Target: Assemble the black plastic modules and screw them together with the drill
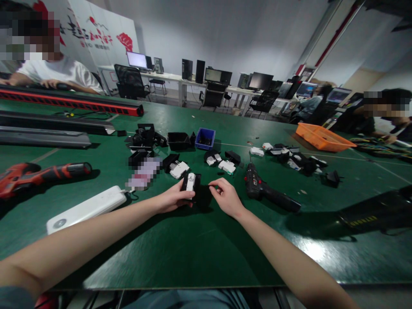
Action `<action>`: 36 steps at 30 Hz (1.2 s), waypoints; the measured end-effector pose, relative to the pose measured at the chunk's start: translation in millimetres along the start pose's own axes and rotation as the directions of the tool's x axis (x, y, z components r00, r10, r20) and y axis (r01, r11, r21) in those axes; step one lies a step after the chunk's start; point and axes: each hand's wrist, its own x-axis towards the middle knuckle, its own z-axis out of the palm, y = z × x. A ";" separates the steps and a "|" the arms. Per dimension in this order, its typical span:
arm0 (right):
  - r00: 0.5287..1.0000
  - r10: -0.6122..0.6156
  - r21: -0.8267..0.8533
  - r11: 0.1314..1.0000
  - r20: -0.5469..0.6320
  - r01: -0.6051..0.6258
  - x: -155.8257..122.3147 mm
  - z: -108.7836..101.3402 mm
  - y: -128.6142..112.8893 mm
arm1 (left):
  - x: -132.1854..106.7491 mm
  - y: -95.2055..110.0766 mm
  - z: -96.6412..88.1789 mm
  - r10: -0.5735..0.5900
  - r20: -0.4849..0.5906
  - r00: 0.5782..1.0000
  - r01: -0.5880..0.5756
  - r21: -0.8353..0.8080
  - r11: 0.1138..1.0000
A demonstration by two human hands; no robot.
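Green bench (206,257), glossy, fills the lower frame. Centre: left hand (170,198) grips a black-and-white part (191,183), white face's long axis running up the frame. Right hand (227,198) sits near, just right of the part, not touching it; thumb and forefinger pinched, cannot tell if on anything. Left is the nearer hand. Right of centre: black drill (252,182), apart from both. Farther, above centre: blue bin (204,146).
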 end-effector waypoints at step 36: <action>0.975 0.217 0.414 0.884 0.045 -0.216 -19.0 27.0 -36.8 | -3.6 -8.8 12.1 0.364 0.064 0.929 -0.331 0.582 0.743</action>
